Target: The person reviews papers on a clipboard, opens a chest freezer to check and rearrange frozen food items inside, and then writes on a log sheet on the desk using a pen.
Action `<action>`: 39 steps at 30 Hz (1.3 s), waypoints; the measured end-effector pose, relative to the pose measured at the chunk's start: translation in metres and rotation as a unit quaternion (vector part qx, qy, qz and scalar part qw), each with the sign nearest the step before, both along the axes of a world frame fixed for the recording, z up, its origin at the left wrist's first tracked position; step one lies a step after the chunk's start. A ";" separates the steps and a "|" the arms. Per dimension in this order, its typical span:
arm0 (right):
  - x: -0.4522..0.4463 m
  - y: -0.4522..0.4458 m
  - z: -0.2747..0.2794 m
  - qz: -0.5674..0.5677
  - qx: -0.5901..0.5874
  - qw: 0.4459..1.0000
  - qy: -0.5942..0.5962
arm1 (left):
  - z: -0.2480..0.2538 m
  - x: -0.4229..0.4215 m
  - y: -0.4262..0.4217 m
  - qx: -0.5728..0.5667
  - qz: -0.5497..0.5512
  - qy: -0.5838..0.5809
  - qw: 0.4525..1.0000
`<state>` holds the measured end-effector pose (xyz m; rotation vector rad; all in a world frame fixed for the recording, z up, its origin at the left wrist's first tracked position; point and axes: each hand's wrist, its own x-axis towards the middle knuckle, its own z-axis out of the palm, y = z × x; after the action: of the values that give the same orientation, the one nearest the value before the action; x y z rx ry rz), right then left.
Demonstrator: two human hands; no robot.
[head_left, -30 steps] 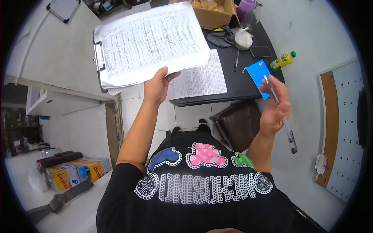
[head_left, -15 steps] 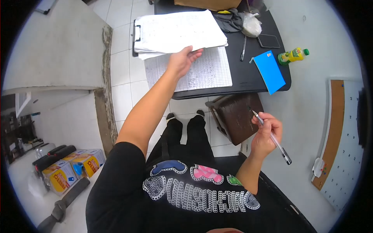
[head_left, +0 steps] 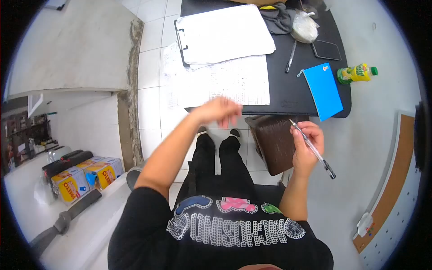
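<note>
My right hand (head_left: 307, 146) is closed around a clear-barrelled pen (head_left: 317, 156), its tip pointing up and left. Just off the table's front edge is my left hand (head_left: 219, 111), blurred, with its fingers loosely bent and apart and nothing seen in them. It is nearest to a wide sheet of ruled paper (head_left: 225, 85) with handwriting, which overhangs the table's left side. Partly covering that sheet, a clipboard (head_left: 184, 56) carries a stack of white papers (head_left: 227, 33).
On the black table (head_left: 283, 96) are a second pen (head_left: 291, 57), a phone (head_left: 327, 50), a blue notebook (head_left: 323, 90), a green-capped bottle (head_left: 357, 74), a white plastic bag (head_left: 305, 28) and grey cloth (head_left: 279, 20). A brown chair (head_left: 276, 146) stands at its front edge.
My left hand has let go of the clipboard and papers and drawn back toward me. The clipboard now lies on the ruled sheet. My right hand still holds the pen.
</note>
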<state>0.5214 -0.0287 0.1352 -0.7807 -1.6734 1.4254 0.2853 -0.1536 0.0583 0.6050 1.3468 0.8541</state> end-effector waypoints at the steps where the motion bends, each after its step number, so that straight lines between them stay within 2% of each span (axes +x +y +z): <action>1: -0.004 0.009 -0.010 0.005 -0.020 1.000 0.006 | -0.006 0.021 -0.013 -0.049 -0.015 -0.047 0.998; 3: -0.020 0.007 -0.012 0.025 -0.061 0.998 -0.004 | -0.021 0.054 -0.048 -0.127 0.008 -0.097 0.987; 5: -0.033 0.017 -0.020 0.056 -0.108 0.992 -0.027 | -0.040 0.081 -0.055 -0.157 0.150 -0.184 0.959; 8: -0.062 0.026 -0.041 0.077 -0.075 0.993 -0.047 | -0.066 0.094 -0.042 -0.045 0.386 -0.312 0.867; 11: -0.090 0.021 -0.057 0.082 -0.073 0.992 -0.057 | -0.080 0.097 -0.023 -0.014 0.458 -0.368 0.809; 12: -0.100 0.019 -0.064 0.081 -0.079 0.992 -0.056 | -0.068 0.104 -0.011 -0.034 0.509 -0.346 0.788; 16: -0.124 0.010 -0.094 0.050 -0.050 0.996 -0.051 | -0.067 0.112 0.010 -0.035 0.574 -0.353 0.738; 20: -0.131 0.012 -0.116 0.015 0.026 0.997 -0.074 | -0.083 0.116 0.021 -0.036 0.578 -0.331 0.745; 23: -0.131 0.014 -0.130 0.001 0.021 0.997 -0.077 | -0.093 0.119 0.028 -0.042 0.597 -0.278 0.751; 26: -0.133 0.012 -0.126 -0.017 0.023 0.996 -0.084 | -0.090 0.122 0.029 -0.009 0.603 -0.244 0.760; 29: -0.134 0.008 -0.117 -0.003 0.044 0.997 -0.059 | -0.091 0.125 0.031 0.031 0.628 -0.222 0.745; 39: -0.137 0.005 -0.128 -0.008 0.067 0.994 -0.083 | -0.084 0.119 0.025 0.035 0.610 -0.246 0.752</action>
<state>0.3847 -0.0234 0.0074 -0.8541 -1.8640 1.2508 0.4048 -0.1284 -0.0252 -0.5846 1.0991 1.9504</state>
